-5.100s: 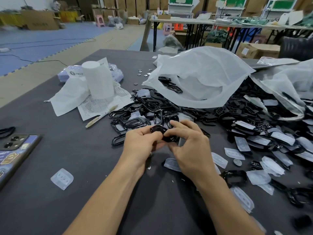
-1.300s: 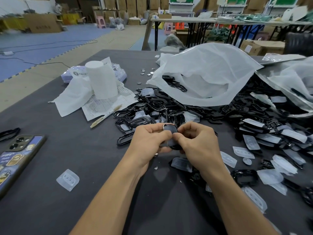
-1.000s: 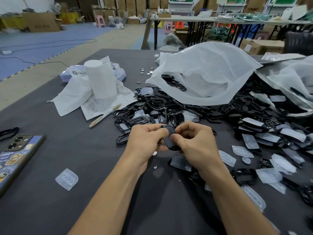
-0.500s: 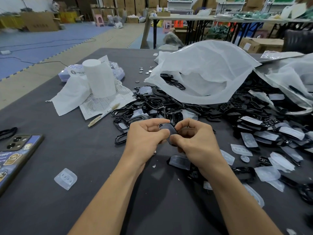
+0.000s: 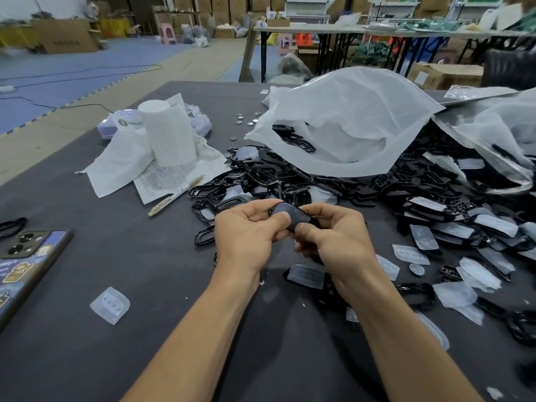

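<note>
Grey tabletop (image 5: 130, 250), carton-stacked hall (image 5: 72, 74); left hand (image 5: 246, 236) and right hand (image 5: 333, 242) pinch one black shell (image 5: 290, 213).

place: warehouse workshop | cues: stacked cartons (image 5: 220, 7); folding tables (image 5: 319, 30); heaped black plastic parts (image 5: 420, 184)

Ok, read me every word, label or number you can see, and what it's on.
Purple packet: logo and print, too blurred.
Paper form: entries too small.
Phone case: lettering illegible.
Cardboard box: print blurred.
Held black shell: no text showing.
</note>
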`<state>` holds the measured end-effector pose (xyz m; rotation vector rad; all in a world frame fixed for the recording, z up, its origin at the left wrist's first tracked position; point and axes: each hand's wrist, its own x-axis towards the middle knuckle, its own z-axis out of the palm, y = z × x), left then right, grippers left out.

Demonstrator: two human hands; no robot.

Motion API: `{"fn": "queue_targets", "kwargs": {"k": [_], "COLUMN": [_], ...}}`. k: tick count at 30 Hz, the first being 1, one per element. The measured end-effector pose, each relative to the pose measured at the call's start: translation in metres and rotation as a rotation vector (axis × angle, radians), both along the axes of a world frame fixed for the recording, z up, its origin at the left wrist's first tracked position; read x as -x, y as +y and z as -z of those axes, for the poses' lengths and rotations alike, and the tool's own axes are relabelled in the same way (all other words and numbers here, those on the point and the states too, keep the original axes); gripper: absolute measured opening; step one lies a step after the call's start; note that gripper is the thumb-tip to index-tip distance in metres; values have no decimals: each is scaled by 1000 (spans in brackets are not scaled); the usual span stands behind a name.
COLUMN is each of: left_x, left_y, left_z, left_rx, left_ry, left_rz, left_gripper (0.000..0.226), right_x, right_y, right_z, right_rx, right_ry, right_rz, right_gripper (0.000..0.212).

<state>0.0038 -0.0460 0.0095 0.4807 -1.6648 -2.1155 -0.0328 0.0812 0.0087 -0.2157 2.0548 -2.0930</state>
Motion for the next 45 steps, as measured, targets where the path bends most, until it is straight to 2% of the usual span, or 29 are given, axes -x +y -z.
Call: {"fn": "queue_targets", "kwargs": {"k": [4,6,8,11,15,22,28,33,40,42,45], "left_x": [1,2,1,-2,-2,3,6,6,7,7,7], "left_y": [1,0,1,3,1,-4,-3,-4,-4,-4,-6], "left_z": [3,7,9,8,5,8,12,13,15,16,17], "left_rx": [35,125,229,355,404,267,289,343,319,327,342], "left_ry": [3,-15,-47,-82,-102,-114,-91,-68,-75,-79,-96], "left_rz": [-41,-49,-49,-34,-70,-71,-115,-138,-105,-112,-144], "left_gripper": [28,28,23,22,10,22,25,24,26,25,25], "right_x": [1,1,2,3,2,1,2,-2,-1,-1,-5], "right_y": [0,-1,-2,-2,-2,2,4,0,5,7,9], "right_z": [0,0,2,6,4,-1,3,3,-3,-4,-4], "right_rx": [68,54,-4,-133,-180,-167,-101,-131,-22,-107,-469], "right_ry": [-42,-23,33,134,209,224,142,183,10,61,378], "right_rz": [29,63,101,141,123,26,-31,-5,-38,-28,63], "right_gripper": [31,27,19,20,24,28,34,19,37,39,32]}}
